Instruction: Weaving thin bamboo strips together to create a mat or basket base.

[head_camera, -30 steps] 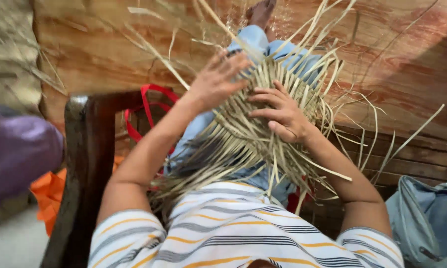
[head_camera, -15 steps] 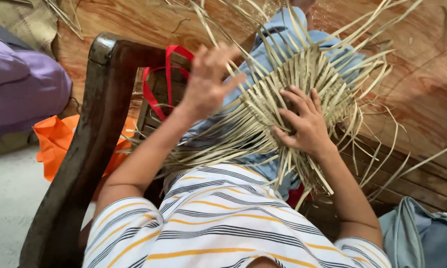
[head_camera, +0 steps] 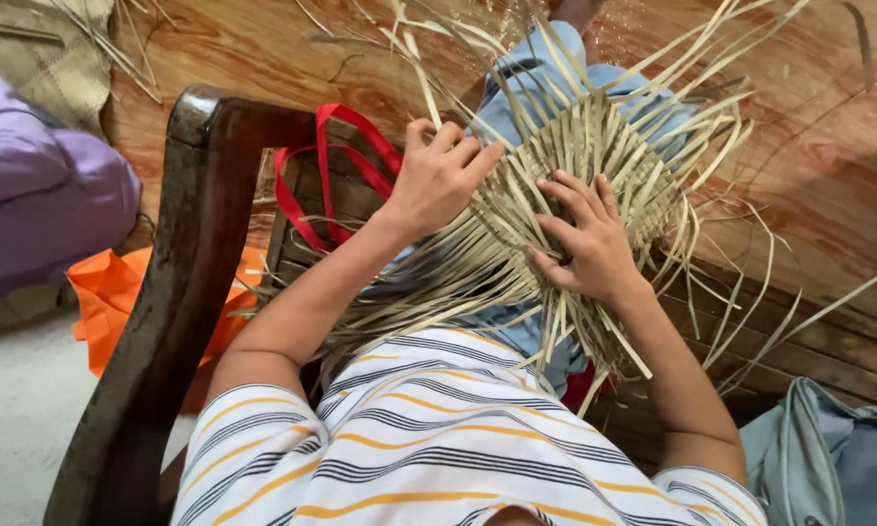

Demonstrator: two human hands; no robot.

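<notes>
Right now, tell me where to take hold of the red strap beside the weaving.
Grip the red strap at its looped top, coming from above on the left. That arch stands free over the chair frame, while its lower ends seem to run under the left hand and straw strips.

Glossy reddish-brown wood-grain floor (head_camera: 828, 166) across the top and right, catching soft daylight. Dark, worn wooden chair arm (head_camera: 156, 321) running from upper left down to the bottom edge. Slatted dark wooden seat boards (head_camera: 808, 341) at right. Pale grey speckled floor (head_camera: 15, 429) at lower left. Crumpled orange plastic bag (head_camera: 117, 302) beside the chair arm, red ribbon handles (head_camera: 326, 180) just behind it. Woven tan mat (head_camera: 39, 58) in the top left corner. Grey-blue cloth bag (head_camera: 828, 458) at lower right.
</notes>
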